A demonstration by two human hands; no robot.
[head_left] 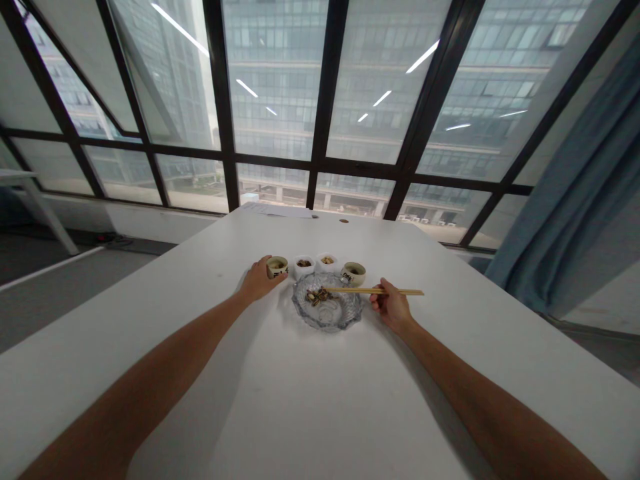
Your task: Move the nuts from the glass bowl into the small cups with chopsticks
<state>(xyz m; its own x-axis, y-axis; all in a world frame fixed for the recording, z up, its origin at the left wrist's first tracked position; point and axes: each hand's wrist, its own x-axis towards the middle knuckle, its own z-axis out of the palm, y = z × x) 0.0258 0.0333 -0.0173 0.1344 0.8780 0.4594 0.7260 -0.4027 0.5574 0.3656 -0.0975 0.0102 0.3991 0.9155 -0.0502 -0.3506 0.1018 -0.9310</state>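
Observation:
My left hand (260, 280) is wrapped round the near left side of a small cream cup (277, 267) with dark markings, which stands on the table. In my right hand (393, 305) is a pair of chopsticks (370, 291), held level and pointing left. Their tips reach over a clear glass bowl (350, 317) with a wavy rim, beside a small heap of brown and pale pieces (319, 297) in its left part. Whether the tips pinch a piece is too small to tell.
Behind the bowl stand two small white dishes, one with dark pieces (303, 265) and one with pale pieces (327, 261). A second cream cup (354, 272) is to their right. Papers (275, 211) lie at the far edge of the white table (320, 413), before large windows.

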